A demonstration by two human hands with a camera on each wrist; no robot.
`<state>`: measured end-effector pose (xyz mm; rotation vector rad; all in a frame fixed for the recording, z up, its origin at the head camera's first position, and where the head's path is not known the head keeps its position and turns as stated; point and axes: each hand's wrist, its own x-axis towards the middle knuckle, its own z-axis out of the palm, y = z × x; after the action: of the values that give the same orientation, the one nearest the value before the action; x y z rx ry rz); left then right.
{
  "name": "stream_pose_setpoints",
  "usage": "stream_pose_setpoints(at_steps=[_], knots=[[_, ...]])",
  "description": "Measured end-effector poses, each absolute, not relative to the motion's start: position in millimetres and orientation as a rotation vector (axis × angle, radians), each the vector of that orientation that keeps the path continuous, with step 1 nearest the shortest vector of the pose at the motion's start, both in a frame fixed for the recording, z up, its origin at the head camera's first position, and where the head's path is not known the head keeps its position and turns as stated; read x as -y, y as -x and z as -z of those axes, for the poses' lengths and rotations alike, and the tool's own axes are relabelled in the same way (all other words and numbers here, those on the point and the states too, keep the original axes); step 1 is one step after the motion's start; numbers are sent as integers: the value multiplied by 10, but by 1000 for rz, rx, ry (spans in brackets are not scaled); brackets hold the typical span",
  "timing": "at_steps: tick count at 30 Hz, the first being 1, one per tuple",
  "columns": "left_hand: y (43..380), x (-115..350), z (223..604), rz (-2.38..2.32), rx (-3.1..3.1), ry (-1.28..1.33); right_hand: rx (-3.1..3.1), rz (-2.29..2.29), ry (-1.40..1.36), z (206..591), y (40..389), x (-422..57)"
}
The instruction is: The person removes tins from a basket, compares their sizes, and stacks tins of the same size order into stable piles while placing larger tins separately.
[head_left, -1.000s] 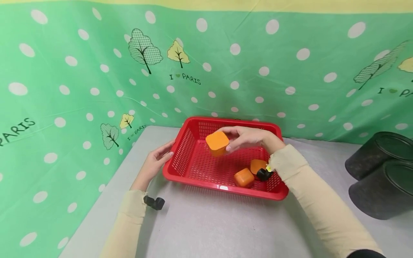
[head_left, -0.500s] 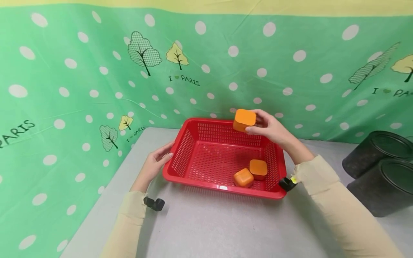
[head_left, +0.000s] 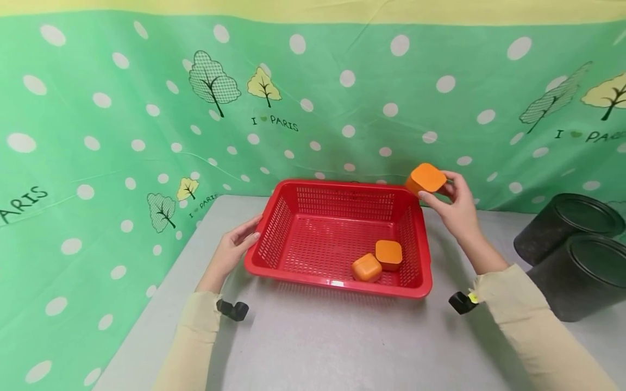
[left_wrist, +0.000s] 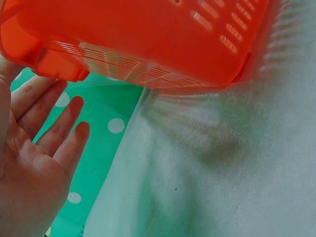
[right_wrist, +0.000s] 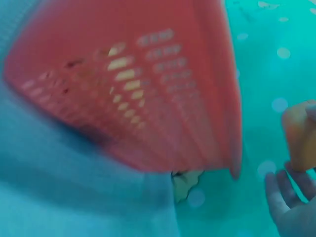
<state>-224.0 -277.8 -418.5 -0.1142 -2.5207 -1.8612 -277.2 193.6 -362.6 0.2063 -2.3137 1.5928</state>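
My right hand (head_left: 457,203) grips an orange rounded block (head_left: 426,178), thumb on the near side and fingers behind. It holds the block up over the far right corner of a red plastic basket (head_left: 337,283). In the right wrist view, the block (right_wrist: 301,138) shows at the right edge, beyond the basket's blurred side wall. My left hand (head_left: 233,250) rests at the basket's left rim. Its fingers (left_wrist: 61,126) lie fairly straight there in the left wrist view, two of the tips behind the rim. Inside, at the right, sit two more orange pieces, a flat-topped one (head_left: 388,252) and a rounder one (head_left: 367,268).
Two dark cylindrical bins (head_left: 567,228) stand at the right on the grey table (head_left: 313,347). A green polka-dotted cloth (head_left: 323,65) hangs along the back and left. Both wrists carry small black camera mounts (head_left: 462,302).
My right hand has carried the orange block from over the basket's middle rightward and back to the far right corner. The left hand has stayed at the rim, and the two inner pieces are uncovered.
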Motion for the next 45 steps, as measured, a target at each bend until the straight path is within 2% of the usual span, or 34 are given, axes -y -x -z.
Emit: stream_pose_setpoints(at_steps=[9,17,34,45], knots=[[2224,2810,4214,1842,2502,135,2212,-1523,188,3907,2746,-2209],[2215,2813,4224,1818,2516,136,2378,-1369,386,4101,2667,-2405],[2233,2807,4239,1825,2519,130,2903,-1125,300,4308,2594,-2607],[2238,2783,4210,1832,2528,121,2982,-1141,284,4339,2582,-2649]])
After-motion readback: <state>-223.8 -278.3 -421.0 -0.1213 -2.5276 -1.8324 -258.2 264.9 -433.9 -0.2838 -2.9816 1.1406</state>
